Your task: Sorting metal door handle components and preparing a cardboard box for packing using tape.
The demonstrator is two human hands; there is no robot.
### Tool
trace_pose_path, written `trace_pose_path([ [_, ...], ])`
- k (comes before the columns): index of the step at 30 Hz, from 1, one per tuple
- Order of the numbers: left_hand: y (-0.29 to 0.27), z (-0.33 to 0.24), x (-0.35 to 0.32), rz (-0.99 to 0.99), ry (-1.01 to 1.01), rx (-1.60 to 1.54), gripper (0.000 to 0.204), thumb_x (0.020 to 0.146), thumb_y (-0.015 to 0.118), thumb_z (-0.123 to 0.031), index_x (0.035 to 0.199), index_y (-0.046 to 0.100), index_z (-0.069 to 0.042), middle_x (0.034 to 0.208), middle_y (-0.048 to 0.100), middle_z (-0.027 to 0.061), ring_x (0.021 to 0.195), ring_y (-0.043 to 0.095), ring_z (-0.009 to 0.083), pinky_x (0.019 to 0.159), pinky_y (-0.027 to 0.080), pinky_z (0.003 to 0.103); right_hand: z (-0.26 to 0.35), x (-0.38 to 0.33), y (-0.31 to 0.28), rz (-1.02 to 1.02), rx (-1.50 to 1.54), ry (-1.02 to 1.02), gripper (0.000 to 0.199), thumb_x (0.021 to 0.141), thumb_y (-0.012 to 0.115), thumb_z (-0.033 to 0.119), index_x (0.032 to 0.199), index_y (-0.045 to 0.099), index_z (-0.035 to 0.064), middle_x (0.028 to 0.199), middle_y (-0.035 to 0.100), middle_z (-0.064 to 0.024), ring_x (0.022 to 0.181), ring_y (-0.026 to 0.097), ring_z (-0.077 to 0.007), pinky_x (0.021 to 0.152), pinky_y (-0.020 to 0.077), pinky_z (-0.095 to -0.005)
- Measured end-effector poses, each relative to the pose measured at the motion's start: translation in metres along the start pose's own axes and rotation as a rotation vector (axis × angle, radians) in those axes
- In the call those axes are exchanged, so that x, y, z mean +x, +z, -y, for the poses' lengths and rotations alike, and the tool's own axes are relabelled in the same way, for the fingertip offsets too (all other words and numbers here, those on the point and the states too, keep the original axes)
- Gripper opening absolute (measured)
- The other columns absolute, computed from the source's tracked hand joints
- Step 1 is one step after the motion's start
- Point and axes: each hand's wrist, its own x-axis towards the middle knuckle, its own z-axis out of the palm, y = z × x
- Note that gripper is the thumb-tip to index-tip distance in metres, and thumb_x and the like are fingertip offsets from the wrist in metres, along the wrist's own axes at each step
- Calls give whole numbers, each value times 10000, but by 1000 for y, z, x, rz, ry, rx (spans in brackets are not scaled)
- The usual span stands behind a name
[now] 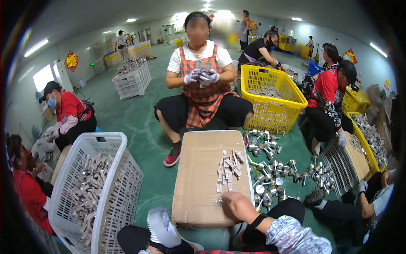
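On the cardboard-topped work surface (196, 178) lies a loose heap of small flat silvery metal pieces (230, 167). My right hand (239, 207) is bare, with a black band at the wrist. It hovers over the near right part of the cardboard, just below the heap, fingers curled together; whatever they may hold is hidden. My left hand (163, 230) wears a pale grey-white glove and is above my left thigh, beside the cardboard's near left corner. Its fingers are smeared, so its grip does not show.
A white crate (120, 182) full of metal pieces stands at my left. Round metal parts with stems (270, 178) litter the green floor at right. Across from me sits a gloved person (203, 76) holding shiny parts, beside a yellow crate (275, 84). Several other people work around.
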Motion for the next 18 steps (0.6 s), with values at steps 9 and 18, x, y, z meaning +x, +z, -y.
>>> trace_pose_path([
  [9, -25, -39, 106, 209, -407, -957, 322, 938, 555, -182, 1180, 491, 20, 1066, 595, 110, 987, 599, 203, 866, 485, 325, -3, 1, 35, 688, -372, -491, 212, 823, 522, 140, 997, 630, 89, 942, 621, -103, 903, 639, -283, 739, 520, -377],
  [18, 99, -11, 154, 235, -652, -1906, 335, 915, 593, -133, 1203, 485, 0, 1031, 576, 113, 886, 609, 187, 843, 513, 294, 2, 27, 48, 739, -403, -388, 181, 814, 533, 131, 959, 636, 96, 957, 602, -95, 881, 632, -291, 714, 530, -383],
])
